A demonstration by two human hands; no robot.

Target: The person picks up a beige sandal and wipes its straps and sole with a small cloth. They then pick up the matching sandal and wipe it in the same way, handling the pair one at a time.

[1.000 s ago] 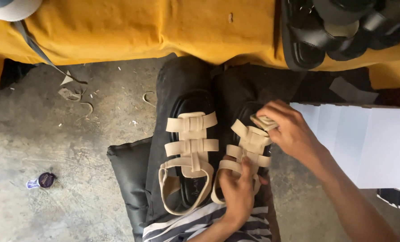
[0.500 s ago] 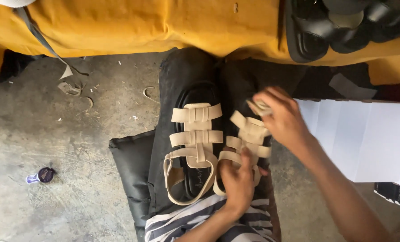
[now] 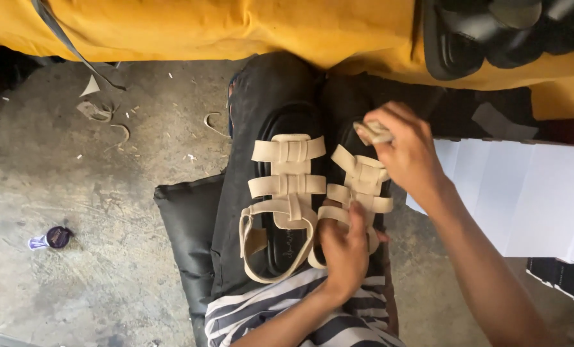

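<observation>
Two black-soled sandals with cream straps lie side by side on my lap, over dark trousers. The left sandal (image 3: 287,196) lies free. My left hand (image 3: 343,247) grips the heel end of the right sandal (image 3: 359,183), thumb on its lower strap. My right hand (image 3: 406,151) pinches the front cream strap (image 3: 374,132) of that same sandal at the toe end.
A yellow cloth (image 3: 235,29) covers the surface ahead, with several black soles (image 3: 493,32) on it at the top right. White sheets (image 3: 518,193) lie to the right. A black cushion (image 3: 187,231) is under my legs. On the concrete floor lie offcuts (image 3: 100,115) and a small purple cap (image 3: 57,236).
The view has shifted slightly. My right hand has lifted a little toward the toe end with the front strap pinched; my left hand stays on the heel end.
</observation>
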